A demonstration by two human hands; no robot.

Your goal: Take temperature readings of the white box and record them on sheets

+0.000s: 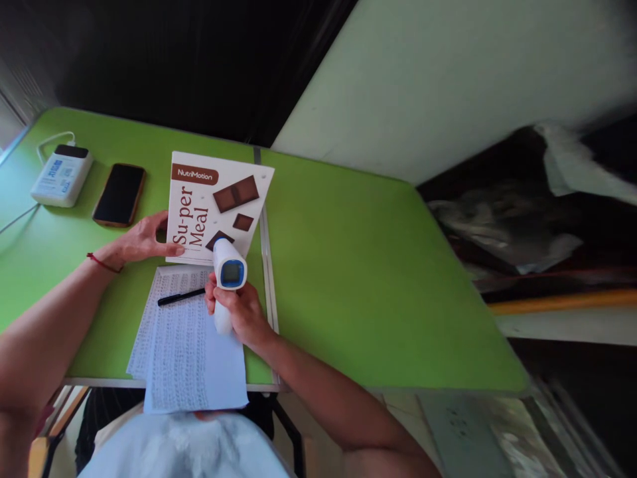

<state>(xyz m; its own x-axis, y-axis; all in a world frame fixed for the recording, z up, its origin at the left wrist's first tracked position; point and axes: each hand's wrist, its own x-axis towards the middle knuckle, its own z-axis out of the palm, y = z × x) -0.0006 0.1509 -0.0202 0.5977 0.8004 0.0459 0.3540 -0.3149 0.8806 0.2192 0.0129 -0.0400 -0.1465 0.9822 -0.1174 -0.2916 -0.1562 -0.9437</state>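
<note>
Pale blue shirt fabric (184, 448) is cut off by the bottom edge. The right hand (241, 311) grips a white thermometer (223, 252), its display illegible, its front overlapping a NutriMotion box (213, 206) on the green table (358, 285). The left hand (142, 240) clasps the box's left edge, thumb in front, other fingers partly hidden. Writing on the papers (184, 358) is too small to read.

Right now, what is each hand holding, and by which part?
Right hand: the thermometer gun, by its handle. Left hand: the NutriMotion box, by its lower left side.
</note>
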